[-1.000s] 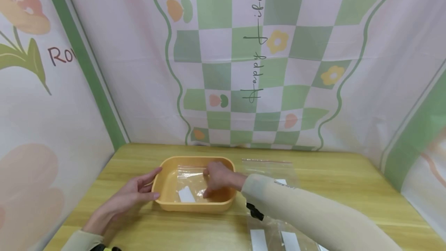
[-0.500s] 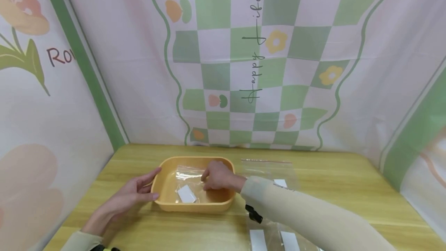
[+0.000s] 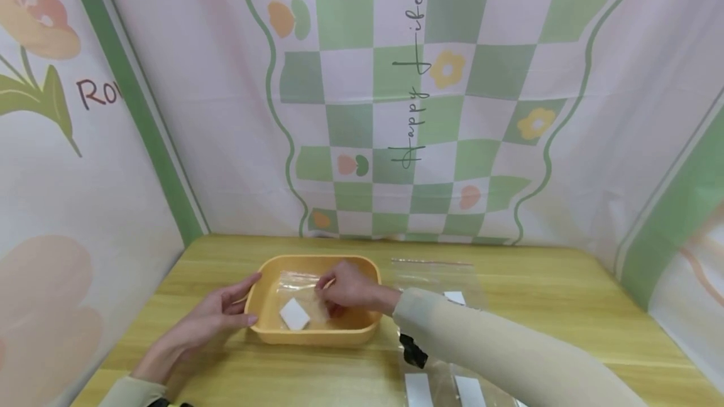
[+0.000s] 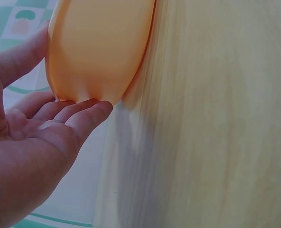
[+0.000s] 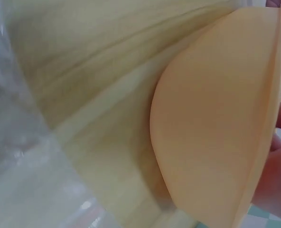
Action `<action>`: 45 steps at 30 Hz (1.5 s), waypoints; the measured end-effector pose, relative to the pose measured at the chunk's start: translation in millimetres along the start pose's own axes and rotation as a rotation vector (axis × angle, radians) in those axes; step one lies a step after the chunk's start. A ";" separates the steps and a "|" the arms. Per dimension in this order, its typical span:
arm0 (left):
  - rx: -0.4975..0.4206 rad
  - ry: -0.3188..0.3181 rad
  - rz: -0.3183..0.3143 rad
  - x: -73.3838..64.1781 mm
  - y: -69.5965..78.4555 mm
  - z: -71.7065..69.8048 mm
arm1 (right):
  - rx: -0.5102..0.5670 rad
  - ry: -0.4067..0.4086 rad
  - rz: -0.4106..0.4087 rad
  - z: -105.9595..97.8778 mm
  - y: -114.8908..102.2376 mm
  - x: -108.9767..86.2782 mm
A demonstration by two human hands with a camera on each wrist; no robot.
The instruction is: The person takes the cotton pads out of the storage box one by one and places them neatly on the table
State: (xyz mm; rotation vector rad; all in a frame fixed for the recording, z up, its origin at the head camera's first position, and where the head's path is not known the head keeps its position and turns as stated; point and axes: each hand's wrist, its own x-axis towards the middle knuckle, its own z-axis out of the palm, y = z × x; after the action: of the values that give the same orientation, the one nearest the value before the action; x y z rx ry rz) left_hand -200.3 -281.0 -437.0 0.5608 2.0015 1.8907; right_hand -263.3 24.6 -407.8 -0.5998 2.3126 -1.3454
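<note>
A yellow plastic basin (image 3: 314,336) stands on the wooden table. My left hand (image 3: 212,311) holds its left end. In the left wrist view, the fingertips (image 4: 100,108) touch the outer wall while the thumb is at the rim. My right hand (image 3: 349,284) reaches inside over the right half, its thumb and fingers pinching the edge of a clear zip bag (image 3: 300,279). A white rectangular piece (image 3: 295,314) shows at the bag's lower left. In the right wrist view, the basin's wall hides most of that hand.
Several clear zip bags (image 3: 435,272) with white rectangles (image 3: 418,389) lie right of the basin, partly under the right forearm (image 3: 498,338). A printed cloth (image 3: 351,74) hangs behind the table's back edge.
My right hand has closed from spread fingers to a pinch and moved slightly left. The zip bag and white piece have shifted left and turned. My left hand stays at the basin.
</note>
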 end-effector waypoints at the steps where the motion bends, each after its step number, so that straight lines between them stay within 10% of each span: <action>1: 0.001 0.000 0.001 0.1 0.0 0.0 | 0.077 -0.021 0.019 1.4 0.0 -0.2; 14: -0.008 -0.003 0.004 0.3 -2.4 -1.3 | 0.342 -0.048 0.117 5.5 -7.7 0.2; 45: 0.036 -0.005 0.003 0.4 3.3 1.8 | 0.248 -0.114 -0.033 -88.5 -43.4 -58.8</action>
State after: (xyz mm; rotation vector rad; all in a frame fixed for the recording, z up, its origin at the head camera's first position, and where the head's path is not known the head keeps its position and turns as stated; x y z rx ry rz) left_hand -199.5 -279.0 -433.8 0.5776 2.0357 1.8568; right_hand -254.7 100.2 -321.8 -0.6194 2.0148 -1.5415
